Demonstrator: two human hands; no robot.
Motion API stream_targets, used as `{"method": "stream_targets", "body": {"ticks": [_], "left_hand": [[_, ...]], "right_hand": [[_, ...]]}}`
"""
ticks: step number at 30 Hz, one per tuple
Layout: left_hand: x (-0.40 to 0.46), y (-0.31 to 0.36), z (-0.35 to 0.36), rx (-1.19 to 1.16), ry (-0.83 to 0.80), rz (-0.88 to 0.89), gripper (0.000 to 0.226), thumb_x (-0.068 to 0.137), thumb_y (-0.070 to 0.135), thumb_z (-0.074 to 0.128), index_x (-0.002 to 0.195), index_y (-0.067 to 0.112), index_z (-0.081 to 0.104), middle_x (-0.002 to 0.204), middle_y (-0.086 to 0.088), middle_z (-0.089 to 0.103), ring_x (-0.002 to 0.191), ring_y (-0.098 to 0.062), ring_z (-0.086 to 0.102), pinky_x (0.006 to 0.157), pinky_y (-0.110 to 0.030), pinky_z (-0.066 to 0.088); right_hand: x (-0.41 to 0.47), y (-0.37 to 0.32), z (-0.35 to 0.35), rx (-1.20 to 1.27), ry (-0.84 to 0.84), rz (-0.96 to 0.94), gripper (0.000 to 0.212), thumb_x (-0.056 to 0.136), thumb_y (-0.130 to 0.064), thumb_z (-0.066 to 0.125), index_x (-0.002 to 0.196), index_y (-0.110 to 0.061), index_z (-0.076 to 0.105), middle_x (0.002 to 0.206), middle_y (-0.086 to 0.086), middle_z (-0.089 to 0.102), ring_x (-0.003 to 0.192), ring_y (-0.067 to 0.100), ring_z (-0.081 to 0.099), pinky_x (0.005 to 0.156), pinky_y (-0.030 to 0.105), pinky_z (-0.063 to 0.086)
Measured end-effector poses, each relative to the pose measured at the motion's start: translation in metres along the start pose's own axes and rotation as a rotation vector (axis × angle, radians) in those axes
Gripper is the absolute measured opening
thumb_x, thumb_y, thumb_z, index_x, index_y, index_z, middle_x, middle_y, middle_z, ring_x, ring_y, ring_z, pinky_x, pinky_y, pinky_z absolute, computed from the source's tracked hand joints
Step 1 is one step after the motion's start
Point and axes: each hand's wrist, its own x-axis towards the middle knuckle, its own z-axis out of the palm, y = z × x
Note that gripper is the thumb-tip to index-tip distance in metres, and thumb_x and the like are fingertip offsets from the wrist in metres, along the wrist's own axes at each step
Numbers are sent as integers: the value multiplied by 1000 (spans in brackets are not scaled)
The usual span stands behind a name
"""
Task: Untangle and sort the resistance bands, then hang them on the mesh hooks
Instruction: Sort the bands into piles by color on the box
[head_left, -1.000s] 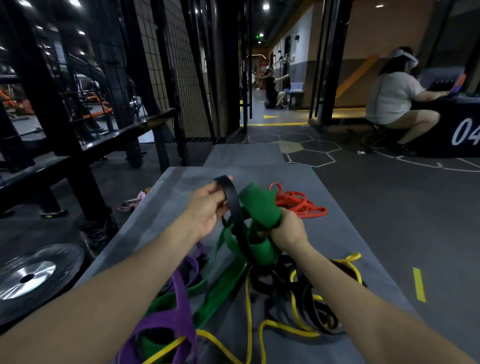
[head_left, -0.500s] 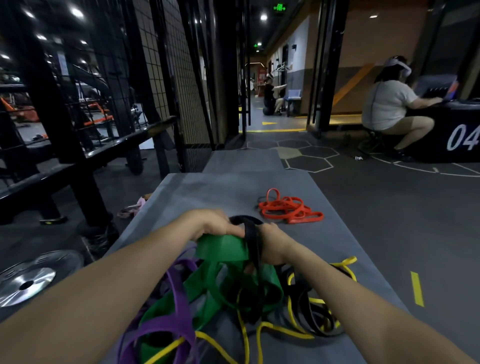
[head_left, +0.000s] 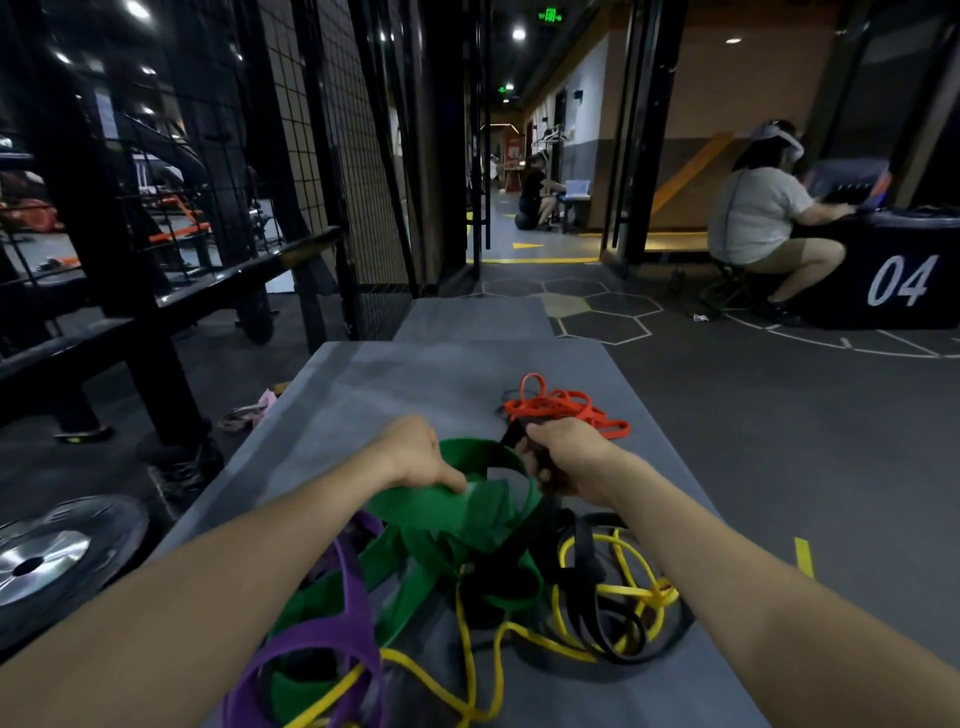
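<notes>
At the middle of the frame the left hand (head_left: 415, 454) has its grip clenched on the wide green band (head_left: 467, 525) and the right hand (head_left: 569, 457) grasps a black band (head_left: 584, 561), above the tangled heap on the grey desk (head_left: 395, 384), with the orange bands (head_left: 566, 408) just beyond.

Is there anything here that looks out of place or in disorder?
Yes. The green band, purple band, yellow band and black band lie knotted through each other on the grey mat. Only the orange band lies apart. A small pink item lies on the floor beside the mat.
</notes>
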Motion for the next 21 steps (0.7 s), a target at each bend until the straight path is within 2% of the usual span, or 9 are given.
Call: {"method": "stream_targets", "body": {"ticks": [2,4,6,7,11,13,16,19,21], "left_hand": [[0,-5,-12,-16,51,-11,39,58,42,83,67,14,58,66,-4,56,59,-19,51,57,-29,40],[-2,-12,-30,-19,124,-13,39,59,41,83,61,15,54,59,-2,51,53,-17,46,52,-28,37],[-5,-21,-48,3,188,-15,39,58,44,82,62,14,58,60,-3,53,54,-17,47,53,-30,39],[-8,-26,-55,4,212,-23,40,57,46,82,65,13,61,62,-3,55,58,-17,50,56,-31,41],[-21,-50,-69,-47,276,-49,42,60,44,82,68,10,60,70,-7,56,66,-20,51,60,-31,39],[-26,-62,-68,-93,277,-70,42,60,43,83,68,10,58,69,-8,55,66,-19,49,56,-32,37],[-28,-81,-61,-226,244,-142,47,57,45,84,58,14,49,66,-6,50,64,-17,45,54,-29,35],[-32,-92,-54,-401,213,-196,51,56,42,85,56,14,43,67,-2,44,59,-7,33,55,-25,31],[-33,-96,-49,-485,204,-209,55,56,43,86,59,14,40,67,-1,37,59,-8,33,54,-26,26]], "right_hand": [[5,5,-3,-470,119,-93,34,99,-21,35,68,-16,48,72,9,55,54,14,43,45,17,35],[13,12,-7,-756,190,-137,30,98,-22,36,77,-13,54,96,16,61,73,21,51,59,23,39],[14,15,-11,-940,281,-126,27,97,-22,37,103,-8,60,111,16,62,94,28,58,75,31,44],[13,16,-14,-1019,328,-122,27,96,-20,39,110,-8,58,113,16,62,101,32,60,80,35,46],[10,23,-28,-1187,484,-122,24,93,-12,40,111,-10,57,112,14,64,102,33,62,73,37,47],[8,28,-30,-1212,456,-97,26,91,-9,41,112,-11,56,114,12,62,105,32,59,76,38,48],[3,33,-19,-1417,389,-84,33,90,-10,43,122,-10,52,131,12,47,125,32,39,99,42,39],[-8,19,13,-1589,290,-290,39,89,-20,47,126,-7,49,136,15,38,126,34,32,105,39,31],[-10,11,44,-1520,96,-412,63,84,-35,60,134,-2,38,136,17,39,126,34,33,105,37,31]]}}
